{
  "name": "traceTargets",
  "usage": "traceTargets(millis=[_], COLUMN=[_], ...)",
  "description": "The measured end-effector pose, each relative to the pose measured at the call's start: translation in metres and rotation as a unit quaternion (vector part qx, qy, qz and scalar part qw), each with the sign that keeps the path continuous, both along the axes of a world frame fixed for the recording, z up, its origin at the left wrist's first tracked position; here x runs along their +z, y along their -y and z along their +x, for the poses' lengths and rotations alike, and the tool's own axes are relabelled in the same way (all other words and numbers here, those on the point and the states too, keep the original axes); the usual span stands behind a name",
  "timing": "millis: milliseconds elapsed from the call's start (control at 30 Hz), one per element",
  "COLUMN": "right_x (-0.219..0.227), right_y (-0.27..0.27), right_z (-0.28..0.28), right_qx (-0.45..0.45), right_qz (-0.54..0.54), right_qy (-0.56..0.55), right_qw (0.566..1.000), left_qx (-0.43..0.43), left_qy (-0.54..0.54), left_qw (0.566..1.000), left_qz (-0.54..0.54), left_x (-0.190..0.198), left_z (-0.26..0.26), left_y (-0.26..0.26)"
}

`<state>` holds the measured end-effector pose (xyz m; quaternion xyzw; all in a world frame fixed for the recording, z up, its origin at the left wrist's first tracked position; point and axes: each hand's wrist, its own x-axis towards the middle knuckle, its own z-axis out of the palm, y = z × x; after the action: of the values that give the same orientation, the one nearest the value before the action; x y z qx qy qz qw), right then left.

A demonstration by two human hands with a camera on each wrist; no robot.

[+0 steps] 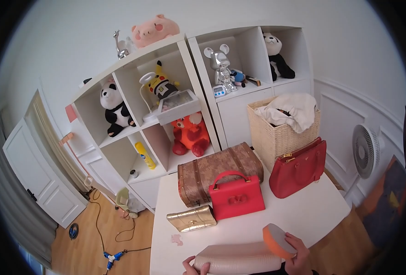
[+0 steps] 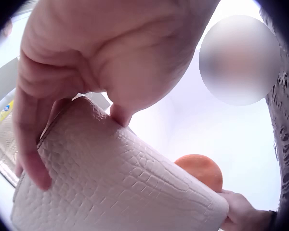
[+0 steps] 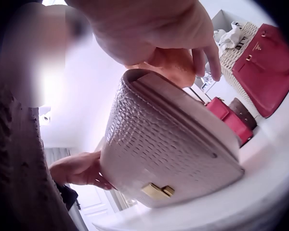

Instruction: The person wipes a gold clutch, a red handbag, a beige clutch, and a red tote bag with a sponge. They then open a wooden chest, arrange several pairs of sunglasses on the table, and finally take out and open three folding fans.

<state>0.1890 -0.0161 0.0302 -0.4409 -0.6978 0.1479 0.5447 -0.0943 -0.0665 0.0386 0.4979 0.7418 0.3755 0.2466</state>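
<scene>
A pale pink crocodile-textured clutch bag (image 1: 239, 257) is at the table's near edge in the head view. My left hand (image 1: 196, 266) grips its left end, with the thumb on one face and fingers on the other in the left wrist view. My right hand (image 1: 297, 255) holds a round sponge (image 1: 275, 241), orange on one side and grey on the other, at the bag's right end. The right wrist view shows the bag's gold clasp (image 3: 158, 190) and its layered side; there the right hand partly hides the sponge.
On the white table (image 1: 166, 254) stand a gold clutch (image 1: 192, 218), a red handbag (image 1: 237, 198), a brown patterned case (image 1: 196, 170) and a larger dark red handbag (image 1: 299, 169). Behind are a wicker basket (image 1: 269, 130) and white shelves with plush toys. A fan (image 1: 365, 151) stands right.
</scene>
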Motion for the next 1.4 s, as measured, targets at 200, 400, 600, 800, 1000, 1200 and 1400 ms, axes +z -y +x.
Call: traceTargets(millis=[200, 400, 600, 800, 1000, 1200, 1400], right_x=[-0.014, -0.025, -0.018, -0.018, 0.019, 0.070, 0.087], right_y=[0.009, -0.007, -0.014, -0.024, -0.022, -0.027, -0.051], right_z=[0.012, 0.007, -0.001, 0.015, 0.008, -0.026, -0.067], right_qx=[-0.066, -0.039, -0.048, 0.057, 0.243, 0.300, 0.304], right_qz=[-0.221, -0.314, -0.288, -0.255, -0.068, 0.071, 0.168], right_qy=[0.084, 0.060, -0.014, 0.040, 0.332, 0.411, 0.396], right_qw=[0.969, 0.947, 0.956, 0.964, 0.909, 0.858, 0.850], left_qx=[0.057, 0.055, 0.043, 0.041, -0.108, -0.151, -0.201], left_qy=[0.014, -0.012, 0.051, 0.225, 0.112, -0.026, -0.100], left_qw=[0.998, 0.998, 0.997, 0.973, 0.967, 0.954, 0.937], left_qz=[0.006, -0.015, 0.032, 0.030, 0.201, 0.256, 0.267], left_x=[0.015, 0.036, -0.003, -0.032, -0.018, 0.006, -0.023], left_z=[0.012, 0.021, 0.012, 0.009, 0.011, 0.020, 0.016], left_y=[-0.008, -0.009, 0.007, 0.019, 0.022, 0.021, 0.029])
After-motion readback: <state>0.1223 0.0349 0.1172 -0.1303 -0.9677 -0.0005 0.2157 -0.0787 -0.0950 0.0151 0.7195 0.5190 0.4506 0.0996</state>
